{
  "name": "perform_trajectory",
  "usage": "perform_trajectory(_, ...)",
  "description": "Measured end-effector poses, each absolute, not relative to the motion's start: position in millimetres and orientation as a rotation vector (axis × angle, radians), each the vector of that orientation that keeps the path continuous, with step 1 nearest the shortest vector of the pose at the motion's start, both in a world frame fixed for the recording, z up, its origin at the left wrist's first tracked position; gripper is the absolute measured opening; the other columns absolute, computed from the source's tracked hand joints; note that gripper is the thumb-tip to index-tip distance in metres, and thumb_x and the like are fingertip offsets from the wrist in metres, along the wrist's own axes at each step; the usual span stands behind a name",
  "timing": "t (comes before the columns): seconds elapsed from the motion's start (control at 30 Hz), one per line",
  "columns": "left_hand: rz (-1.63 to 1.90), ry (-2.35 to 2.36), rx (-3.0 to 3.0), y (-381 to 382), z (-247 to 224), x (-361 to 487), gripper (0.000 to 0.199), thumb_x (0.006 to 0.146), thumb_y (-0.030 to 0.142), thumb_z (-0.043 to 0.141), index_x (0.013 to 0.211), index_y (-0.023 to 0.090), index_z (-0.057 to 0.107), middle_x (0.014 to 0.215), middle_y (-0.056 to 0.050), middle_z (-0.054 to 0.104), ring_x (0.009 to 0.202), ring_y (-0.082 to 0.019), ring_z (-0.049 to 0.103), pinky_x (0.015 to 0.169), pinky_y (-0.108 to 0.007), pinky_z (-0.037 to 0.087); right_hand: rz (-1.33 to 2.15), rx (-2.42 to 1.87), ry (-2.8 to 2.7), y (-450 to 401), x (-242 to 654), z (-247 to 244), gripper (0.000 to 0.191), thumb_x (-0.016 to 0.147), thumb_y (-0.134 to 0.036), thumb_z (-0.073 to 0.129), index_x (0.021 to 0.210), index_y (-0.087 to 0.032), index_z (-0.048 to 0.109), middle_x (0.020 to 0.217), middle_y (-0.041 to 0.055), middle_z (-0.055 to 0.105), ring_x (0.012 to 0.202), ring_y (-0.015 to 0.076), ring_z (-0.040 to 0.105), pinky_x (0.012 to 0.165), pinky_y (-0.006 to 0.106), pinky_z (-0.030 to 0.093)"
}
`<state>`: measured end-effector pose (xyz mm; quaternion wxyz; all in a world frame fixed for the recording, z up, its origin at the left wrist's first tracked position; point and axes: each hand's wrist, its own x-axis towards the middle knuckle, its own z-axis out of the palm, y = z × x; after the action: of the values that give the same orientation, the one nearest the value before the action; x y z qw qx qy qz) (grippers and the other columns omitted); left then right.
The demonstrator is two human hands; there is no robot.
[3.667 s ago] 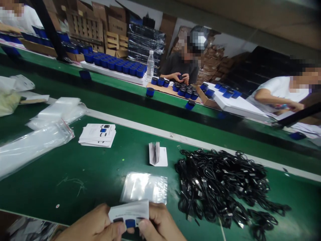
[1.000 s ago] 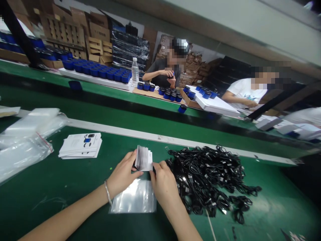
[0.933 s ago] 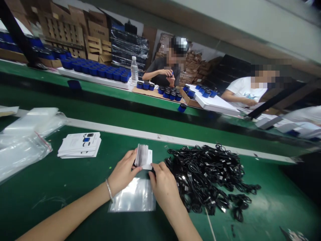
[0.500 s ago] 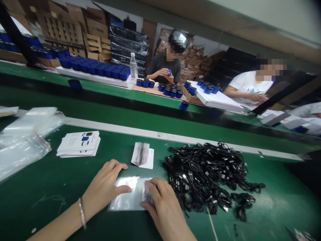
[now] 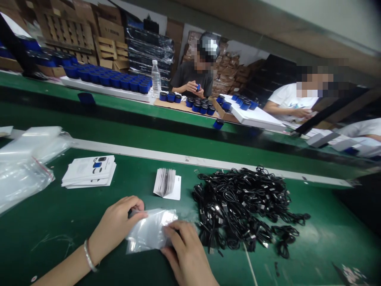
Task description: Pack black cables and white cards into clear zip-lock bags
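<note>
A clear plastic bag (image 5: pixel 149 234) lies between my hands, slightly lifted and creased. My left hand (image 5: pixel 120 220), with a silver bangle at the wrist, pinches its upper left corner between thumb and curled fingers. At the opposite edge, my right hand (image 5: pixel 189 248) has thumb and fingers closed on the bag. Just beyond it stands a fanned folded leaflet stack (image 5: pixel 165 182) on a white card (image 5: pixel 176 188). To the right of my right hand spreads a heap of black cables (image 5: pixel 241 206) with metal plugs.
Printed booklets (image 5: pixel 89 171) are stacked at left, beside a pile of plastic bags (image 5: pixel 26 171). A white strip (image 5: pixel 149 156) crosses the green table. Behind it, a raised bench holds blue jars (image 5: pixel 110 77) and a water bottle (image 5: pixel 155 79); co-workers sit beyond.
My left hand has gone from spread fingers to a pinch on the bag's corner. The bag has tilted up a little and creased; my right hand still grips its right side.
</note>
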<state>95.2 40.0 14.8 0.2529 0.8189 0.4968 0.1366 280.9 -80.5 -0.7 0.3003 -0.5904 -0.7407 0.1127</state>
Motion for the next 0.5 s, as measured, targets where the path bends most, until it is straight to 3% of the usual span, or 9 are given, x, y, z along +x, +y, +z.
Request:
perform_trajectory(0.1, 0.401, 1.343, 2.237, 41, 11, 92, 0.020, 0.082, 0.034, 0.055, 0.067, 0.023, 0.060, 0.069, 0.005, 0.067, 0.066, -0.014, 0.063, 0.062, -0.022, 0.045, 0.224, -1.548, -1.975, -79, 279, -5, 0.049, 0.066, -0.009, 0.079, 0.109, -0.015, 0.058, 0.102, 0.0123, 0.062, 0.091, 0.0281, 0.059, 0.076, 0.039, 0.053)
perform_trajectory(0.23, 0.490, 1.253, 2.316, 42, 5, 90, 0.026, 0.088, 0.034, 0.047, 0.076, 0.025, 0.068, 0.079, 0.003, 0.072, 0.077, -0.015, 0.065, 0.072, -0.023, 0.047, 0.084, -1.553, -2.015, -74, 275, -10, 0.049, 0.062, -0.022, 0.084, 0.104, -0.017, 0.059, 0.100, 0.0124, 0.064, 0.087, 0.0315, 0.060, 0.069, 0.043, 0.051)
perform_trajectory(0.33, 0.607, 1.183, 2.391, 41, 2, 88, 0.030, 0.089, 0.034, 0.044, 0.090, 0.025, 0.072, 0.098, -0.002, 0.072, 0.092, -0.019, 0.063, 0.084, -0.030, 0.046, 0.074, -1.606, -1.940, -72, 271, -14, 0.045, 0.064, -0.014, 0.082, 0.101, -0.020, 0.058, 0.101, 0.0107, 0.063, 0.087, 0.0306, 0.060, 0.069, 0.042, 0.051)
perform_trajectory(0.4, 0.695, 1.148, 2.429, 40, 2, 87, 0.030, 0.088, 0.035, 0.046, 0.092, 0.024, 0.073, 0.107, -0.005, 0.069, 0.099, -0.022, 0.059, 0.089, -0.035, 0.045, 0.122, -1.657, -1.829, -72, 269, -17, 0.052, 0.061, -0.008, 0.082, 0.104, -0.020, 0.054, 0.104, 0.0110, 0.061, 0.091, 0.0304, 0.060, 0.073, 0.042, 0.050)
perform_trajectory(0.5, 0.803, 1.096, 2.459, 36, 6, 86, 0.025, 0.087, 0.033, 0.050, 0.090, 0.024, 0.073, 0.105, -0.005, 0.069, 0.099, -0.022, 0.057, 0.090, -0.034, 0.044, 0.269, -1.681, -1.564, -74, 270, -18, 0.069, 0.059, -0.007, 0.082, 0.115, -0.021, 0.044, 0.115, 0.0124, 0.055, 0.103, 0.0303, 0.055, 0.087, 0.043, 0.047)
